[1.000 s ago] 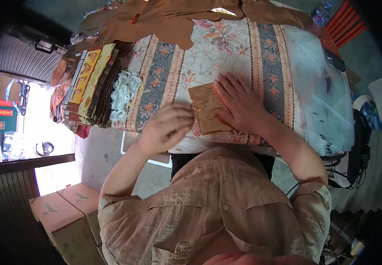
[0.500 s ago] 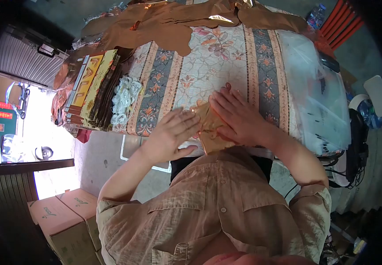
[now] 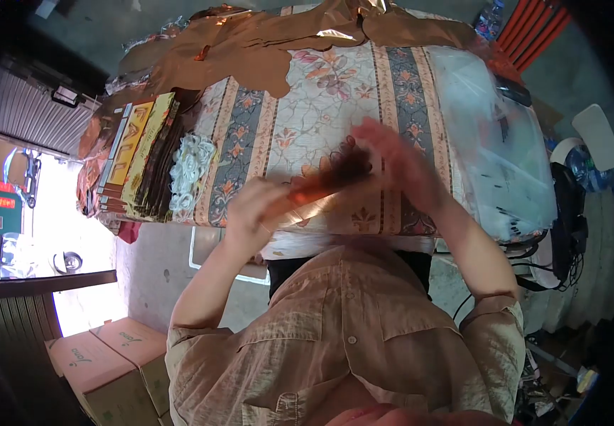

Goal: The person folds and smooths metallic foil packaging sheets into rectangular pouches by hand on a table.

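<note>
My left hand [image 3: 253, 206] is closed on the near left end of a folded copper-coloured foil piece [image 3: 332, 181]. The foil is raised over the flowered tablecloth [image 3: 307, 138], tilted up toward the right, its far end dark and smeared by motion. My right hand [image 3: 410, 170] is beside that far end, its fingers blurred, and I cannot tell whether they touch the foil. Left of my hands, a bunch of white ribbon rolls [image 3: 192, 174] lies against a row of brown and yellow printed packs [image 3: 136, 156].
Brown foil sheets [image 3: 250, 60] spread over the table's far side. Clear plastic bags [image 3: 491, 149] are piled along its right edge. A water bottle [image 3: 490, 20] and a red slatted chair [image 3: 534, 32] stand beyond the far right corner. Cardboard boxes [image 3: 111, 362] sit on the floor at lower left.
Both hands were pressing the foil flat at the table's near edge. Now my left hand has lifted it, and my right hand has come off it, moving to the right.
</note>
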The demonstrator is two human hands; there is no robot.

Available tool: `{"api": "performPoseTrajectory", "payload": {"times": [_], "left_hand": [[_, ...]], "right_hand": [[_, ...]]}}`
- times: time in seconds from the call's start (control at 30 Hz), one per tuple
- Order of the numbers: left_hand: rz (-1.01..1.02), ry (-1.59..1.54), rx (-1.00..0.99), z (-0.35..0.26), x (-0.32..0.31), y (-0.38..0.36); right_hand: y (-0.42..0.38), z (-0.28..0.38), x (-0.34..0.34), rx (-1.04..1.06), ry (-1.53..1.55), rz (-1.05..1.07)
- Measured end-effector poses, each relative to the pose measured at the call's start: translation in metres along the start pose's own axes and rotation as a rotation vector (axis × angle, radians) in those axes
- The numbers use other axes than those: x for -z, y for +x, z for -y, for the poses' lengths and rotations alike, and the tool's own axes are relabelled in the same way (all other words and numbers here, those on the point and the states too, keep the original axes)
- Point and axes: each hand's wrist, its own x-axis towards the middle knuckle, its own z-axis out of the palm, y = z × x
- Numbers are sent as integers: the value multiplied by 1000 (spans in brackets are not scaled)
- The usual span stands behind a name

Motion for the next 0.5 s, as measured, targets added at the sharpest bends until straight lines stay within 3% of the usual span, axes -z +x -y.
{"api": "performPoseTrajectory", "payload": {"times": [0.03, 0.07, 0.13, 0.17, 0.27, 0.4, 0.5], "left_hand": [[1, -100, 249, 3, 1, 0], [-3, -98, 239, 11, -4, -3], [-202, -879, 802, 29, -15, 1], [-331, -1116, 872, 27, -26, 9], [-332, -1229, 878, 32, -41, 20], [-287, -1138, 983, 30, -50, 28], [-230, -1178, 955, 28, -46, 31]], "right_hand": [[0, 6, -8, 103, -376, -125], [1, 11, -18, 209, -754, -247], [5, 10, -42, 438, -1510, -492], [15, -1, -48, 332, -1493, -606], [35, -12, -45, 399, -1452, -713], [40, 0, -36, 468, -1433, -788], [43, -3, -34, 554, -1436, -830]]}}
